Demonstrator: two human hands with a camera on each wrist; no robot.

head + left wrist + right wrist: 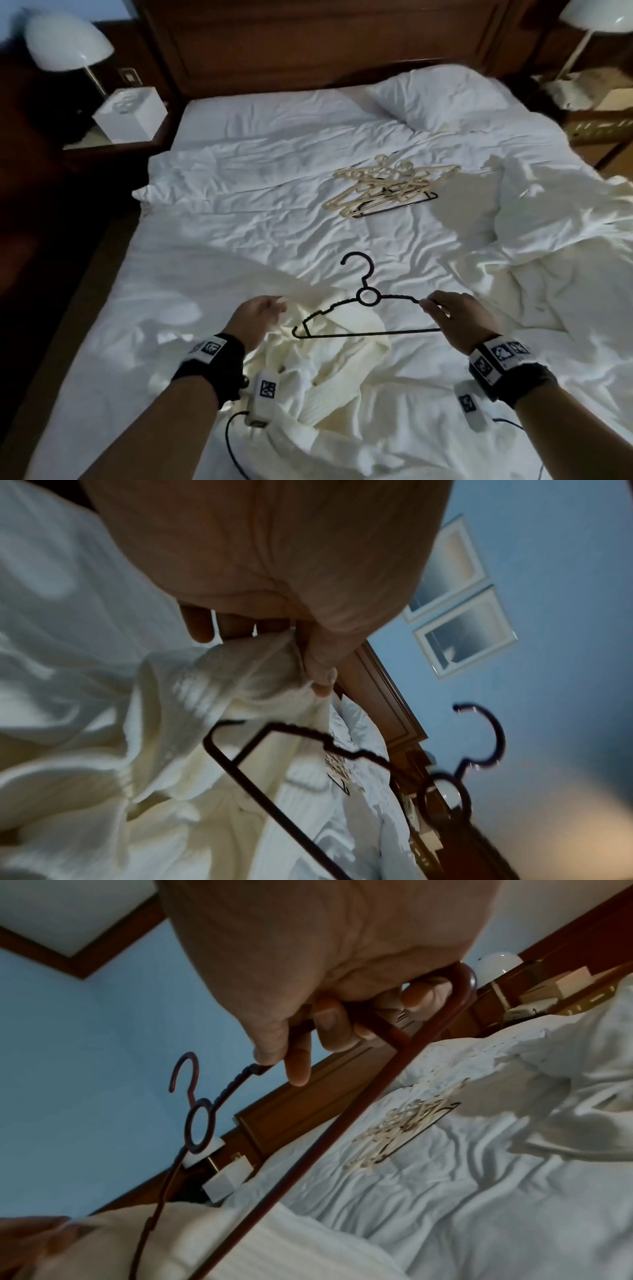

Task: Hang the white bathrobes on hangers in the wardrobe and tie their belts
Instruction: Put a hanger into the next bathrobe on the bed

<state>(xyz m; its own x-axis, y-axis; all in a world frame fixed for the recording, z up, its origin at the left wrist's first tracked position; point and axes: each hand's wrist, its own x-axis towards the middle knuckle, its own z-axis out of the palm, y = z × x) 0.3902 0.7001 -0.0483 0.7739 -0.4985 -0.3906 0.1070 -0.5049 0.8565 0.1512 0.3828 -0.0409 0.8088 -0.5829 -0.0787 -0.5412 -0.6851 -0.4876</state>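
Rumpled white bed point(274, 212), right hand point(455, 317) gripping black hanger point(368, 297) end, left hand point(260, 313) pinching robe point(329, 370) fabric, hanger pile point(387, 186) beyond

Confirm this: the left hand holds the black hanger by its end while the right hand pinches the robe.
Hands are swapped. In the head view the right hand holds the black hanger by its end, while the left hand pinches the robe.

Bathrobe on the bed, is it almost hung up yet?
Not yet. Nothing looks finished. The right hand holds a black hanger, and the left hand pinches the bathrobe, crumpled on the bed. Putting it on the hanger, hanging it and tying the belt remain.
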